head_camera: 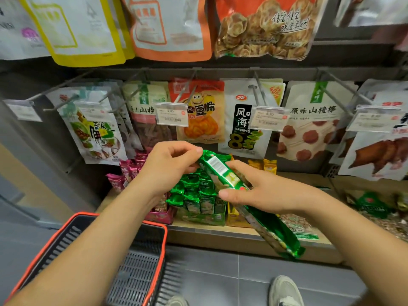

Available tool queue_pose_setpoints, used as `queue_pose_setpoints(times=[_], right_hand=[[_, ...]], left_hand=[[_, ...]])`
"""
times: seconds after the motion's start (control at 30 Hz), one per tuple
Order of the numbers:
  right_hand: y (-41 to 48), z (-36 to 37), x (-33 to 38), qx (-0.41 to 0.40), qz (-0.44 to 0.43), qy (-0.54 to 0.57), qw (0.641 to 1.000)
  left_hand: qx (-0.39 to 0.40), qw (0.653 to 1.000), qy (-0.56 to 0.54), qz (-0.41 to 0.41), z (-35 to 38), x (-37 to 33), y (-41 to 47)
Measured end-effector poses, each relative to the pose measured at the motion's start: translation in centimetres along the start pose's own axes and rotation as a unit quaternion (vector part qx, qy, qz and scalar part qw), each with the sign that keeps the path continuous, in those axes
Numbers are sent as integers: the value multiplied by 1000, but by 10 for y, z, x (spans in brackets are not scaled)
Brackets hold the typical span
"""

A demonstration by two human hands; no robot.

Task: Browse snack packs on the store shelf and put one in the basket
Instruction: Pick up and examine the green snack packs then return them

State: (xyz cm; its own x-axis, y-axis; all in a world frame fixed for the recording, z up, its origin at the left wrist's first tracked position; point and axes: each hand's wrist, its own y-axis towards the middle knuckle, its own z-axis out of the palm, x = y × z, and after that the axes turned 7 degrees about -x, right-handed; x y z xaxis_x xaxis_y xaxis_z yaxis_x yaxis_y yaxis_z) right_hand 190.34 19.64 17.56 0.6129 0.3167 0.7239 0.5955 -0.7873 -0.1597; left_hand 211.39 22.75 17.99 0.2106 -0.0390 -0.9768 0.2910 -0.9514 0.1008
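A long green snack pack (pixel 223 171) is held in both hands in front of the low shelf, tilted from upper left down to lower right, back label facing me. My left hand (pixel 170 164) pinches its top end. My right hand (pixel 260 191) grips its middle from the right. The pack's lower end (pixel 284 244) hangs past the shelf edge. A black basket with an orange rim (pixel 159 244) hangs off my left forearm, below and left of the pack; I see nothing inside it.
A wooden shelf (pixel 220 235) holds display boxes of small green packs (pixel 198 195), pink packs (pixel 130 171) and yellow ones (pixel 269 165). Above, bags hang on metal pegs with price tags (pixel 172 117). Grey floor tiles and a shoe (pixel 284 290) lie below.
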Motion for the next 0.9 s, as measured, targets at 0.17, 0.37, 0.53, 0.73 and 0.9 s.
queue_pose_setpoints(times=[0.17,0.37,0.53,0.73,0.9], right_hand=[[-3,2,-2,-21,-40,27,999],[-6,7,-2,-48,-92,22,994],[-5,12,-3,-89,-106,33,990],[-2,23,-1,-122,-100,43,987],[-2,28,10,-129,-102,92,982]], left_hand=[[-18,999,27,-29,-3,5,2],[38,997,12,-68,-6,6,0],[69,986,-126,-89,-9,4,-3],[52,974,-189,-110,-2,5,-5],[66,961,-234,-132,5,11,-7]])
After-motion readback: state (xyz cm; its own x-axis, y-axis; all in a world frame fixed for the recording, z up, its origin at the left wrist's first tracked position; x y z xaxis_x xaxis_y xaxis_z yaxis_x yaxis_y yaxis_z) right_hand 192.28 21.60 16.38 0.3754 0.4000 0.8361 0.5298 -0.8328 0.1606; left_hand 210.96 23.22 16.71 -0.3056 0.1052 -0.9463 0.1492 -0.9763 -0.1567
